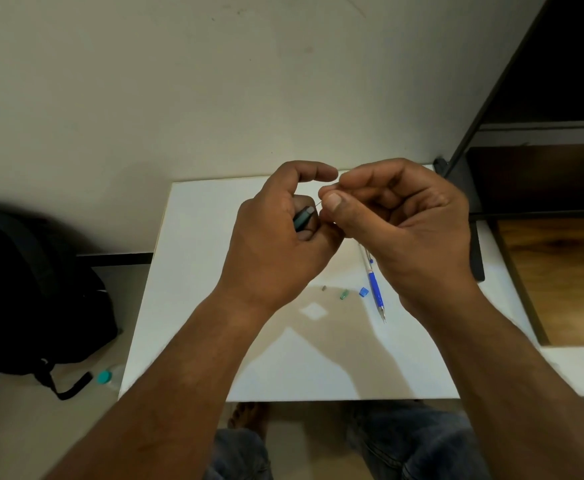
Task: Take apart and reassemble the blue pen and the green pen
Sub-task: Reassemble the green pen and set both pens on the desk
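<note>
The person is holding both hands up above the white bench (214, 341), pretty much touching each other. The left hand (276, 244) is gripping the green pen (303, 218) with its fingers curled round the barrel, and the pale end is poking out toward the other hand. Its forefinger is arching over the top, not touching the pen.

The right hand (405, 230) is pinching a thin wire-like part (319, 203) between thumb and forefinger, right at the end of the green pen. It's too small to tell what it actually is.

The blue pen (375, 287) is lying on the bench just below the right hand, tip pointing back toward the person and its upper end hiding behind the hand. Just beside it, going left, a small blue piece (363, 292), a small green piece (344, 294) and a tiny grey bit (324, 288) are sitting in a loose row.

A black backpack (24, 289) is slumping on the floor off to the left, with a teal-capped bottle (107, 376) near its strap.
</note>
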